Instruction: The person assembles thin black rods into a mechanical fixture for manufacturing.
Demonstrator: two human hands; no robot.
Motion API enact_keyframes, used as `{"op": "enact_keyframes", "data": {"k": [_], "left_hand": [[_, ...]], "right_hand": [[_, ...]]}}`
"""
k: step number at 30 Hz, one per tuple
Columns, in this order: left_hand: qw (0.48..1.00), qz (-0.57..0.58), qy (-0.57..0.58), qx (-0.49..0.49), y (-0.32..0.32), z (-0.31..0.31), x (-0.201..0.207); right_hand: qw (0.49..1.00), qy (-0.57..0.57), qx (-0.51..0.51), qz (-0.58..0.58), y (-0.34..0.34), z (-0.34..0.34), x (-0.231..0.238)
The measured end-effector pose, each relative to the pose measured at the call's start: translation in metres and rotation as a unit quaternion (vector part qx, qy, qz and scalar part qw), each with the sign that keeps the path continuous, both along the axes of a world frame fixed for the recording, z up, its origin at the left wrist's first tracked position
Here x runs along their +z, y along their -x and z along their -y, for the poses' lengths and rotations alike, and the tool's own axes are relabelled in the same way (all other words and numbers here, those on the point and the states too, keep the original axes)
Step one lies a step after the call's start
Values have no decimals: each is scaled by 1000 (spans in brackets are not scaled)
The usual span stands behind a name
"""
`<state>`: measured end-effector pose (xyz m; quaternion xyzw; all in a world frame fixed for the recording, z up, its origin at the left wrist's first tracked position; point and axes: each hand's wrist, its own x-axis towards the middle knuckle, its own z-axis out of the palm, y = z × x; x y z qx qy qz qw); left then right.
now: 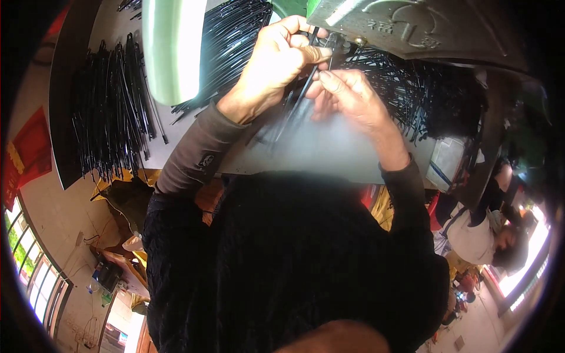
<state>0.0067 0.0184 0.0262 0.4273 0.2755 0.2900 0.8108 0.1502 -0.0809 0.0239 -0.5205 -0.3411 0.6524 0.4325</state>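
At the top middle, my left hand [279, 56] pinches a thin black rod [304, 88] between thumb and fingers, close under a green metal machine [406, 26]. My right hand [352, 99] is closed just below and to the right, thumb against forefinger at the same rod. The rod slants down toward me, and its lower end is blurred. What the fingertips cover near the machine is hidden. Left of my hands lies a pile of similar black rods [232, 44], and a tangled heap of thin black pieces [400, 88] is on the right.
Another bundle of black rods [115, 112] lies on the left of the grey table [282, 162]. A pale rounded lamp or cover [173, 50] hangs over the table. A small white box [447, 159] is at the right edge. Another person [485, 238] sits at the far right.
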Motion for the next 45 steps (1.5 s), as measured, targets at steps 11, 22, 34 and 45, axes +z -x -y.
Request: {"op": "enact_keyframes", "data": {"k": [11, 22, 34, 45], "left_hand": [[994, 2, -100, 32, -10, -8, -5], [995, 59, -35, 75, -19, -1, -8], [999, 4, 27, 26, -12, -9, -10], [996, -54, -76, 2, 27, -32, 3]], "right_hand": [[998, -35, 34, 50, -12, -12, 10], [994, -51, 41, 92, -17, -13, 5], [1000, 20, -4, 22, 2, 9, 14], [903, -242, -9, 354, 32, 42, 9]]}}
